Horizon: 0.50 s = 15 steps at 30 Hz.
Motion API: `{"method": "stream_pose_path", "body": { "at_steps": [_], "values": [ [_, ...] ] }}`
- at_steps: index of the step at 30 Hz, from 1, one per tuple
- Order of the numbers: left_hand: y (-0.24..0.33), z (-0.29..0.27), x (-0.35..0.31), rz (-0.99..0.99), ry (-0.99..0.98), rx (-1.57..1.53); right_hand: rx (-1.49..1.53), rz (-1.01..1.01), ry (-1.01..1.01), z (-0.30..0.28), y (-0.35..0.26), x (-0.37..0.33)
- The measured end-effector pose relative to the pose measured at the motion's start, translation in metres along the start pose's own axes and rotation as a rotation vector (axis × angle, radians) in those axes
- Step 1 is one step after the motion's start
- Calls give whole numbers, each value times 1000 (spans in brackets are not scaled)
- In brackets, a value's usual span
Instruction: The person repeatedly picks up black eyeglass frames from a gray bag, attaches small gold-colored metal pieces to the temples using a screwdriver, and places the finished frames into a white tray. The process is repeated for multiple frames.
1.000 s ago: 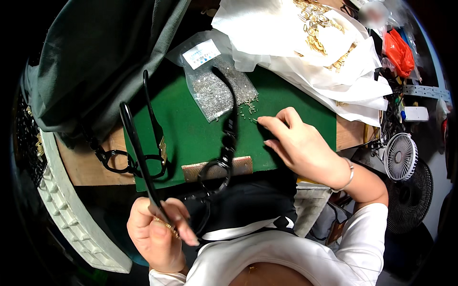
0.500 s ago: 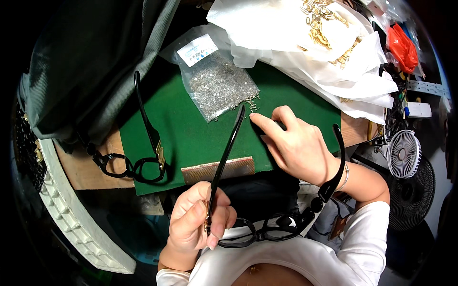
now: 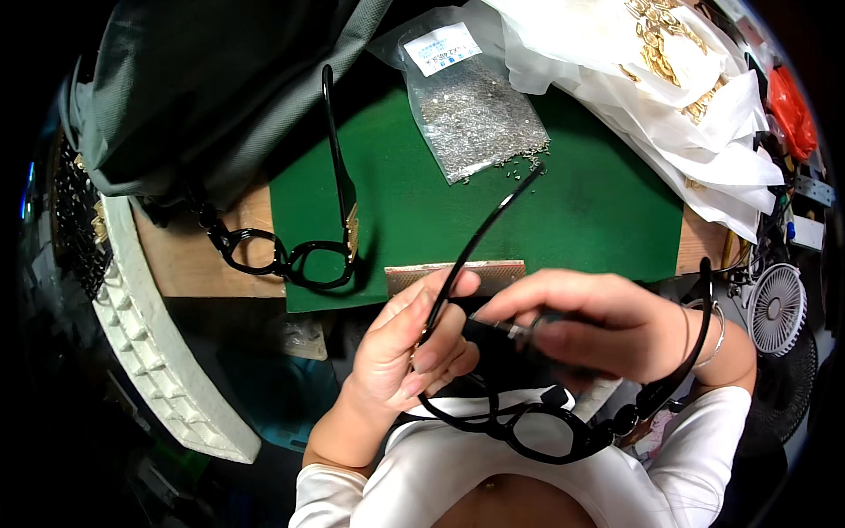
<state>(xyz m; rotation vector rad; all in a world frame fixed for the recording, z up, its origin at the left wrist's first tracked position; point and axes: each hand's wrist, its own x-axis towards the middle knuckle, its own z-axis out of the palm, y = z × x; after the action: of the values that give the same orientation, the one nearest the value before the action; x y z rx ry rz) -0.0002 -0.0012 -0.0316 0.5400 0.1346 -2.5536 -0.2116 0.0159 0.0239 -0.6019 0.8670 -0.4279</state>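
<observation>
Steadying the black glasses [image 3: 502, 429] mattered most — your left hand [image 3: 392, 356] pinched one temple [image 3: 482, 231] near its frame end, and that grip needed to be firm; the slim metallic item [image 3: 518, 332], too blurred to name, wanted small, straight moves; your right hand [image 3: 607, 317] held it between thumb and curled fingers; forearms angled inward, hands nearly meeting just off the green mat [image 3: 607, 220] — glasses hanging before your white shirt [image 3: 400, 462].
</observation>
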Motion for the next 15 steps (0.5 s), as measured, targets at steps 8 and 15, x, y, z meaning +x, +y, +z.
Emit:
{"method": "stream_pose_path", "body": {
  "at_steps": [8,15],
  "values": [
    [-8,-5,3,-20,28,-91,84,-92,-67,4,3,11],
    [-7,-2,4,-53,47,-123,53,-25,2,7,5,11]
  ]
}}
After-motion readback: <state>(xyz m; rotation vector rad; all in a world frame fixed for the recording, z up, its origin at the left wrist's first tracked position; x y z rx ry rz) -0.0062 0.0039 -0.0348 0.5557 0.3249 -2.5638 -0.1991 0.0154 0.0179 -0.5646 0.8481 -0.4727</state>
